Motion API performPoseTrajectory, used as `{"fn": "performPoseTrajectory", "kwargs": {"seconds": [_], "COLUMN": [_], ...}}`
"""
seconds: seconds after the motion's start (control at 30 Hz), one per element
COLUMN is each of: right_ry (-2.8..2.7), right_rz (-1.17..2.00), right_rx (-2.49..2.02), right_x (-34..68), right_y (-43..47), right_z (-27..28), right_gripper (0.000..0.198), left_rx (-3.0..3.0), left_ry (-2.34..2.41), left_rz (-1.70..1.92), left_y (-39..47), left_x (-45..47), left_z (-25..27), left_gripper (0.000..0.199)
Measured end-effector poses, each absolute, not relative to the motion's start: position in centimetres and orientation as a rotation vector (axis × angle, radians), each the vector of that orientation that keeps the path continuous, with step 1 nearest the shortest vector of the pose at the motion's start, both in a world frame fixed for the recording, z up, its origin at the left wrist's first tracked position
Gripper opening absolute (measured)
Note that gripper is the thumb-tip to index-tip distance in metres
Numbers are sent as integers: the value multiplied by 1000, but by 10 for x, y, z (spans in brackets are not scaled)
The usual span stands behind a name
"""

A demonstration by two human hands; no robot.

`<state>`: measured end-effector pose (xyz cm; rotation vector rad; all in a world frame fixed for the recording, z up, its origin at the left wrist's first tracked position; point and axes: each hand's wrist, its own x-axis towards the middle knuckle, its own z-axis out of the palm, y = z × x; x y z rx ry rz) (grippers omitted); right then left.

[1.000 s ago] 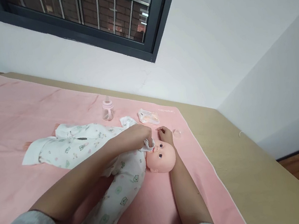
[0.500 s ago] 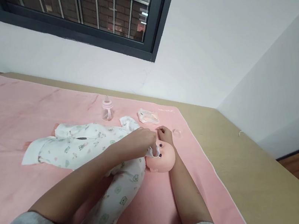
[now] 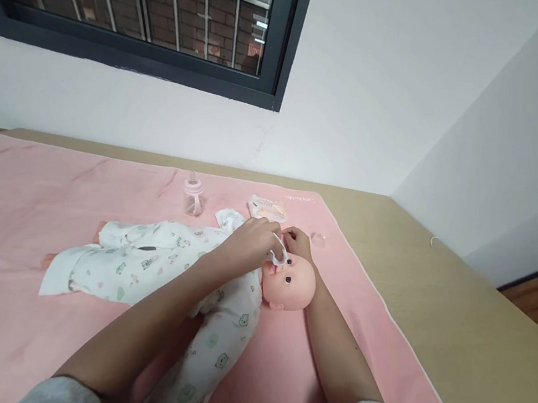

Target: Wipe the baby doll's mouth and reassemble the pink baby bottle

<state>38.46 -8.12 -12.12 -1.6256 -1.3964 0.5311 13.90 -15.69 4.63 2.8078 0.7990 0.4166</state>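
Note:
A bald baby doll lies on its back in white patterned clothes, its head toward the right. My left hand is closed on a white wipe and presses it to the far cheek of the doll, by the mouth. Both dark eyes of the doll show. My right hand rests just beyond the head, fingers loosely bent and apart, with nothing visible in it. The right forearm lies along the crown of the doll's head.
A pink-topped baby bottle stands behind the doll. Near my hands are a small clear packet and a clear round cap. The pink mat covers part of a wooden surface against a white wall.
My left hand has moved the wipe from the near side of the doll's face across to the far cheek, uncovering the mouth. My right hand has barely moved.

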Motion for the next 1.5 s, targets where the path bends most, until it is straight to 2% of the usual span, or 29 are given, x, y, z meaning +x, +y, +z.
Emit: {"fn": "performPoseTrajectory", "kwargs": {"seconds": [0.4,1.07,1.3,1.5], "right_ry": [-1404,-1428,-1437,-1435], "right_rz": [512,530,508,511], "right_rx": [-1626,-1606,-1629,-1649], "right_x": [386,387,386,384], "right_y": [-80,-79,-81,-81], "right_z": [-125,-126,-122,-121], "right_gripper": [29,28,27,28], "left_rx": [2762,2773,2792,2769], "left_ry": [655,505,700,747], "left_rz": [491,322,504,519], "left_y": [-149,-158,-140,-131], "left_x": [135,131,120,127], "left_z": [34,45,42,33], "left_gripper": [47,54,60,52]}}
